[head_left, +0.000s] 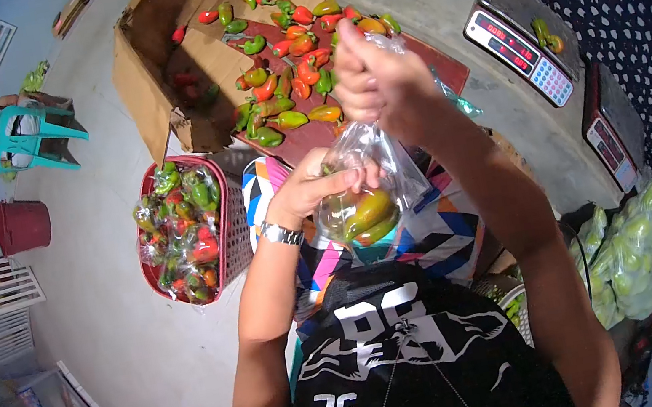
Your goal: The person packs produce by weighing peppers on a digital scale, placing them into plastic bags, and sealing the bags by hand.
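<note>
A clear plastic bag with green and orange-tinged peppers inside hangs over my lap. My right hand is closed round its gathered top. Lower down, my left hand grips the side of the bag, its fingers partly seen through the plastic. Beyond my hands, loose red, orange and green peppers lie on a reddish board and on cardboard. A scale with lit red digits stands to the right, and a few green peppers rest on it.
A pink basket holding bagged peppers stands at my left. The open cardboard box is beyond it. A second scale and large bags of green produce are at the right. Farther left are a teal chair and a red bucket.
</note>
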`<action>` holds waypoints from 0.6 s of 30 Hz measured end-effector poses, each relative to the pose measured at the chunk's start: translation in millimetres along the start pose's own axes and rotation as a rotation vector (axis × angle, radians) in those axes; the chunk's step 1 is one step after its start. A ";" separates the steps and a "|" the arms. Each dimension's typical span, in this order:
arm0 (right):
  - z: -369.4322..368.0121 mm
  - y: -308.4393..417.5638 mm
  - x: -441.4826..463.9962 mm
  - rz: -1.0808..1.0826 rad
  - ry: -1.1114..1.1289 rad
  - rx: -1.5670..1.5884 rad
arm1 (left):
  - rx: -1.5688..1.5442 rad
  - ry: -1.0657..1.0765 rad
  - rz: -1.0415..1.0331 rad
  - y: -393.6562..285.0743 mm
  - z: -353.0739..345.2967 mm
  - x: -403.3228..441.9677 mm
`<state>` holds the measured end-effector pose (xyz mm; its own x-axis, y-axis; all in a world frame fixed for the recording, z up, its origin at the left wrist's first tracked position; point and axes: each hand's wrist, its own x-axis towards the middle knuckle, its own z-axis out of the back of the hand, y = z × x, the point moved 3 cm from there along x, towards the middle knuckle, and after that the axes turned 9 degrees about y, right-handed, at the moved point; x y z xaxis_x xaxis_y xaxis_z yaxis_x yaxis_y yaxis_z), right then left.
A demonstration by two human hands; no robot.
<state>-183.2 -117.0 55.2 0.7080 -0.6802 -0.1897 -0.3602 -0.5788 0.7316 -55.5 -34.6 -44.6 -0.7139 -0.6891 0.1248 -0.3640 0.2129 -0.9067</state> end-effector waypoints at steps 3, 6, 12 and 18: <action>40.5 -3.3 -1.5 0.068 -0.026 0.253 | -0.048 -0.192 -0.055 5.2 -0.5 -12.2; 79.6 -12.9 1.9 0.164 -0.198 0.326 | -0.213 -0.293 -0.152 16.2 1.6 -22.5; 50.3 5.3 -13.4 0.628 -0.327 -1.289 | -0.133 -0.361 0.079 26.3 -7.2 -33.5; -4.7 -48.4 -41.9 0.907 0.335 -1.779 | 0.191 -0.206 0.306 3.3 -4.2 -33.0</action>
<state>-192.6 -58.4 30.8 0.8405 -0.2477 0.4819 0.1255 0.9542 0.2717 -35.7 -8.3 -50.0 -0.6304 -0.7420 -0.2281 -0.0220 0.3107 -0.9502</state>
